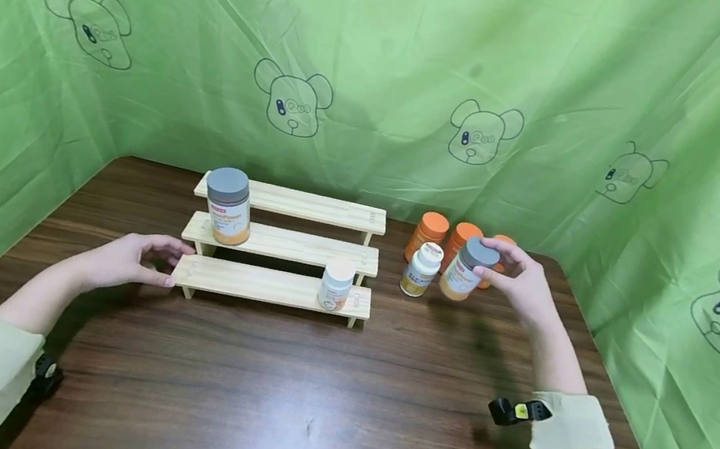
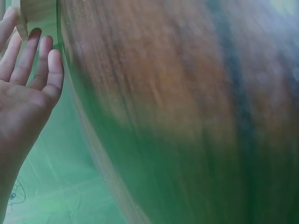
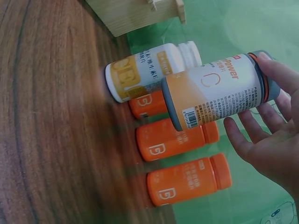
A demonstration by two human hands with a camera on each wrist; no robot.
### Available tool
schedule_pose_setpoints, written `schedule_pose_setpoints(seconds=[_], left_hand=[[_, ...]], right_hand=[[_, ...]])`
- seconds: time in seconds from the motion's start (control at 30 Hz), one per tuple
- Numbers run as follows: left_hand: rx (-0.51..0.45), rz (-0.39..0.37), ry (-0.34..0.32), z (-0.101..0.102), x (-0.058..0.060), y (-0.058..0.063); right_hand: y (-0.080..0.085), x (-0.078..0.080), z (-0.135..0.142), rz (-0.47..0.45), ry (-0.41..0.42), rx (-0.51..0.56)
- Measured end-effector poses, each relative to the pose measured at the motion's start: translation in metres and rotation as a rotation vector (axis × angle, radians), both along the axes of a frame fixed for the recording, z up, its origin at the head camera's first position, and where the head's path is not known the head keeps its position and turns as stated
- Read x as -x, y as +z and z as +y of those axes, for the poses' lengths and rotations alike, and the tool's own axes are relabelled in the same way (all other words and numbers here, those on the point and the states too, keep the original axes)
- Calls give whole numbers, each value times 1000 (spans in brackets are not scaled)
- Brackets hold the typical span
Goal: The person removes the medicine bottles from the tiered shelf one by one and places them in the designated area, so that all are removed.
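My right hand (image 1: 522, 283) grips a pill bottle (image 1: 459, 279) by its grey lid; in the right wrist view the bottle (image 3: 215, 91) hangs above the tabletop, its label white and orange. At the left end of a three-step wooden rack (image 1: 271, 285), my left hand (image 1: 121, 262) holds the lowest board, thumb in front and fingers behind. In the left wrist view the fingers (image 2: 28, 65) touch the wood's end. A similar grey-lidded bottle (image 1: 227, 214) stands on the middle step, and a small white bottle (image 1: 336, 286) on the lowest step at right.
Behind the held bottle stand several orange bottles (image 1: 428, 234). A white bottle with a yellow label (image 1: 421, 270) stands in front of them. All are on a dark wooden table (image 1: 273, 401), with green curtains (image 1: 391, 39) hanging along the back and sides.
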State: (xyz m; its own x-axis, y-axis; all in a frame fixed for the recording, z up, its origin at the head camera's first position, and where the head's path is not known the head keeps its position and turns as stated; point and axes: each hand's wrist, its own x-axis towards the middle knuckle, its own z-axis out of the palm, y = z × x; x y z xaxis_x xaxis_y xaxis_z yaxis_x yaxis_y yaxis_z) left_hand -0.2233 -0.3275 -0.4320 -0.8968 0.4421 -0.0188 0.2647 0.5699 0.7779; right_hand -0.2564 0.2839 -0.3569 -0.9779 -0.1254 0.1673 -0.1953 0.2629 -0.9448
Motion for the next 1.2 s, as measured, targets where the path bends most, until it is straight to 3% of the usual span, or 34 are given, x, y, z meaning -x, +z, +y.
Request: schedule_pose_setpoints(seconds=[0.43,0.77,1.2], left_hand=[[-2,2,-16,2,-2,2],[-1,-9,-7,-1,-1,-5],[53,41,-9,1,-1,-3]], right_hand=[[-23,8,2,-2,-20,18],[-35,11,0,-61,-96,-58],[-44,8,3,-90,-39,-72]])
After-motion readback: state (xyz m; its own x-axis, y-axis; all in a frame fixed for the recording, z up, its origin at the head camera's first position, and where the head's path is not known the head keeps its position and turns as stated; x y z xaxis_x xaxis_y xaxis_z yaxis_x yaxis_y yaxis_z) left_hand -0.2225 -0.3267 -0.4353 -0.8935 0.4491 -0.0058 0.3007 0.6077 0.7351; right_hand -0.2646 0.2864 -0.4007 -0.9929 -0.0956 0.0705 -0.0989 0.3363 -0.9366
